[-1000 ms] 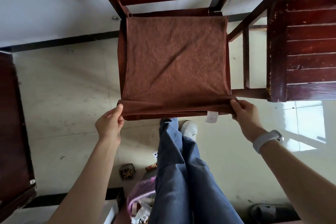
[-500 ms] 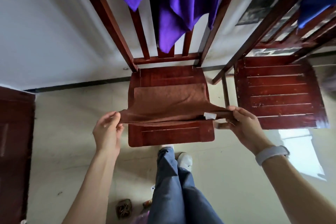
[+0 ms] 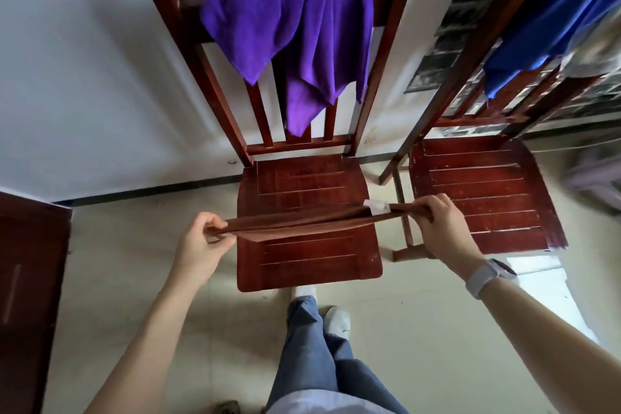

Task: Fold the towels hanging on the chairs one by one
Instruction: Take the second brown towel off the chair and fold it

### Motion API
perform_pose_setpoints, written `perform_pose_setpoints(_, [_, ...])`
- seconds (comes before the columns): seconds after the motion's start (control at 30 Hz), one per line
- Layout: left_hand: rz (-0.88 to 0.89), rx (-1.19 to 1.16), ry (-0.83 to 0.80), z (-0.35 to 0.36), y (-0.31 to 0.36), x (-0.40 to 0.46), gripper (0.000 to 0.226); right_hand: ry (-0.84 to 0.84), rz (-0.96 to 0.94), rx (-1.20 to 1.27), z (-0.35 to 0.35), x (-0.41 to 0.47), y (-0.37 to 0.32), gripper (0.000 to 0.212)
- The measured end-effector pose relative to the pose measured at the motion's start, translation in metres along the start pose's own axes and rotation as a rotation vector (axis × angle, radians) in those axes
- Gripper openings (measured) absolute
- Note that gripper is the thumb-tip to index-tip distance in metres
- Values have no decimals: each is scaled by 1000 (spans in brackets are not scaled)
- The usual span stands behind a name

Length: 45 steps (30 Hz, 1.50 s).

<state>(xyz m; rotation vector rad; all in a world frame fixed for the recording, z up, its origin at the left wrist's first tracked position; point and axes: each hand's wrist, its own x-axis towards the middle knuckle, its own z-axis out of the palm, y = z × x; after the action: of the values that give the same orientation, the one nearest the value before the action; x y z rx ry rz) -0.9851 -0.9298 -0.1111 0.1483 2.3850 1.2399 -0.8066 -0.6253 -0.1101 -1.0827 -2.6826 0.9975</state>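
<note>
- While hovering above the dark red slatted wooden chair (image 3: 309, 255) seat, the folded brown cloth towel (image 3: 302, 222) is stretching flat.
- The left hand (image 3: 201, 245) is pinching its left end.
- The right hand (image 3: 443, 228) is gripping its right end.

A pale tiled floor (image 3: 111, 279) meets a white wall (image 3: 84, 60) along a dark baseboard (image 3: 148, 191). A dark wooden cabinet (image 3: 30, 279) stands at the left edge. Blue jeans (image 3: 316, 356) and white shoes (image 3: 337, 323) show below, and a white wristband (image 3: 484, 277).
</note>
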Motion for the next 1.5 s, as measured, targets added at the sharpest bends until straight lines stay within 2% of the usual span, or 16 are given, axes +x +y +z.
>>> perform_pose_setpoints(0.07, [107,200,7,1,-1,0,39,31,-60,-37,-3,1,7,16])
perform_pose_setpoints(0.13, [228,342,4,1,-1,1,36,51,-148,-42,-6,3,11,12])
perform_pose_setpoints(0.27, [378,428,8,-2,4,3,20,18,-269,-51,-16,3,15,19])
perform_pose_setpoints(0.33, [444,462,11,-4,6,4,15,-3,-348,-127,-19,2,18,28])
perform_pose_setpoints(0.4, [496,524,4,-6,6,5,10,-52,-444,-221,-23,0,19,27])
perform_pose_setpoints(0.47, [513,583,-8,-8,5,7,9,-105,-544,-322,-26,2,18,26])
perform_pose_setpoints(0.6, [530,613,-9,-12,5,9,13,-212,-630,-457,-30,3,16,61])
perform_pose_setpoints(0.7, [513,621,-17,-17,5,10,12,-334,-673,-511,-25,3,23,69])
perform_pose_setpoints(0.8, [485,646,-20,-19,2,10,11,-358,-659,-534,-16,6,34,74])
perform_pose_setpoints(1.03, [494,708,25,-18,3,10,6,-315,-668,-645,-8,8,35,71])
perform_pose_setpoints(1.13, [498,701,8,-17,4,11,7,-346,-642,-704,-10,13,34,49])
perform_pose_setpoints(1.37, [484,756,102,-17,2,11,9,-82,-791,-465,-11,13,29,29])
perform_pose_setpoints(1.5, [520,758,180,-17,-1,0,15,1,-785,-404,-7,3,31,34])
